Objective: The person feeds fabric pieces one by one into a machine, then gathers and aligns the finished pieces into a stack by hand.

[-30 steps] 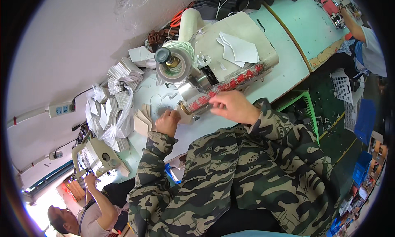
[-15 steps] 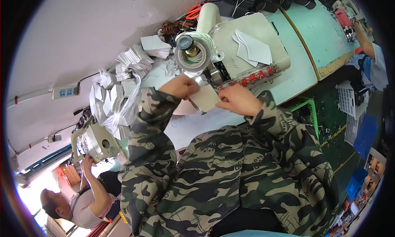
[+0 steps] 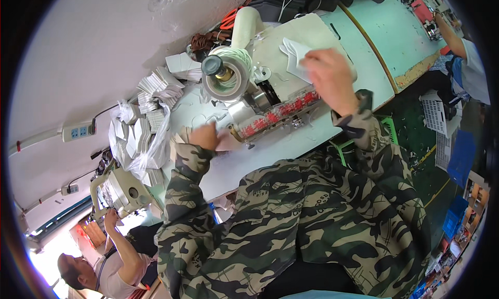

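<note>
My right hand (image 3: pixel 330 78), smeared by motion, is over the white cut pieces (image 3: pixel 294 57) on the cream machine's flat top (image 3: pixel 312 31). Its fingers are at the pieces' right edge; whether they grip one is unclear. My left hand (image 3: pixel 204 136) is low at the machine's left front end, with its fingers blurred. A pale beige piece (image 3: pixel 182 135) shows just left of that hand; I cannot tell if it is held. On the hand's other side a pinkish flat piece (image 3: pixel 227 141) lies by the machine's metal plate (image 3: pixel 240 112). A red-marked bar (image 3: pixel 280 113) runs along the machine's front.
Stacks of white pieces (image 3: pixel 158 86) and a clear plastic bag (image 3: pixel 140 143) of more sit at left. A dark knob (image 3: pixel 212 65) rises above the machine. Black bundles (image 3: pixel 280 3) lie at the back. Co-workers work at machines on the far left and far right.
The beige piece is no longer between my two hands. My right hand has moved up and right to the white pieces; my left hand has moved down and left. The view has shifted slightly.
</note>
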The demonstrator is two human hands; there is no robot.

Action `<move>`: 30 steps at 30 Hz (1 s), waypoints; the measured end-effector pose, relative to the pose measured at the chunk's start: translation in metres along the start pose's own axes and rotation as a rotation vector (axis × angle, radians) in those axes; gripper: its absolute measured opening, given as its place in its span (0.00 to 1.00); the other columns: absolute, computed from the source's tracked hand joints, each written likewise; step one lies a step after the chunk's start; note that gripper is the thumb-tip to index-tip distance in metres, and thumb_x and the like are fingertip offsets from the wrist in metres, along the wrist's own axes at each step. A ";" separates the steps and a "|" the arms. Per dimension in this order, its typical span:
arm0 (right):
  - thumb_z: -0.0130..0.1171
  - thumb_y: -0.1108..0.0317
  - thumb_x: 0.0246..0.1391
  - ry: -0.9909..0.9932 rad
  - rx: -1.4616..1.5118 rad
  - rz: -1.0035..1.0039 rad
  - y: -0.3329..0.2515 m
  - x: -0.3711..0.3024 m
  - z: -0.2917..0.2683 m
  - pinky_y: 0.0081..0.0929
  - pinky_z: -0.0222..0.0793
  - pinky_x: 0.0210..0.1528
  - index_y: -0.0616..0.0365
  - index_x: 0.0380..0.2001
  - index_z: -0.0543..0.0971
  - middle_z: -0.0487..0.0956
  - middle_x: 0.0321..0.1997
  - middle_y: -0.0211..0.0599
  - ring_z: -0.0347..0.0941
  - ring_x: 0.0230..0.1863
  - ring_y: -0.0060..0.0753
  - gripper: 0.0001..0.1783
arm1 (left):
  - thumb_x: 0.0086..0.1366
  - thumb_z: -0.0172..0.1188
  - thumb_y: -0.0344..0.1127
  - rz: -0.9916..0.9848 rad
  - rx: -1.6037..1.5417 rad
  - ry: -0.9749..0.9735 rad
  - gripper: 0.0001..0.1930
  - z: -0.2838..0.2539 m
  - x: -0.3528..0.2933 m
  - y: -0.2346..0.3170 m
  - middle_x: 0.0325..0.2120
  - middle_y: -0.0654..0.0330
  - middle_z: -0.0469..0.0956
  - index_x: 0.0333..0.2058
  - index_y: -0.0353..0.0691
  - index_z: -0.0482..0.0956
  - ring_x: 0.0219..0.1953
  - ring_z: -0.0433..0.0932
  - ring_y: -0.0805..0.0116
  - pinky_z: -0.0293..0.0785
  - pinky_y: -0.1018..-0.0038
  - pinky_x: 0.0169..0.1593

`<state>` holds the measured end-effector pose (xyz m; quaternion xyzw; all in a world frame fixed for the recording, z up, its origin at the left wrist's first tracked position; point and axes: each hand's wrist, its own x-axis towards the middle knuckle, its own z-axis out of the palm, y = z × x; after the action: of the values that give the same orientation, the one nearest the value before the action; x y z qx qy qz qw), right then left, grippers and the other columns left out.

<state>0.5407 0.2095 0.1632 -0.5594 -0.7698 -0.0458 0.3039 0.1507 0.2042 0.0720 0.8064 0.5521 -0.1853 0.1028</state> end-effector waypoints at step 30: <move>0.64 0.58 0.53 -0.557 0.670 0.175 -0.182 -0.116 0.074 0.35 0.74 0.42 0.62 0.45 0.76 0.80 0.43 0.44 0.78 0.43 0.43 0.21 | 0.63 0.58 0.32 0.471 -0.925 -0.445 0.06 -0.029 -0.074 -0.006 0.21 0.61 0.75 0.34 0.37 0.79 0.23 0.74 0.72 0.72 0.72 0.30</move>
<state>0.3698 0.0758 0.0918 -0.4840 -0.7445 0.3847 0.2520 0.1269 0.1543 0.1291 0.7204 0.3460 -0.0618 0.5980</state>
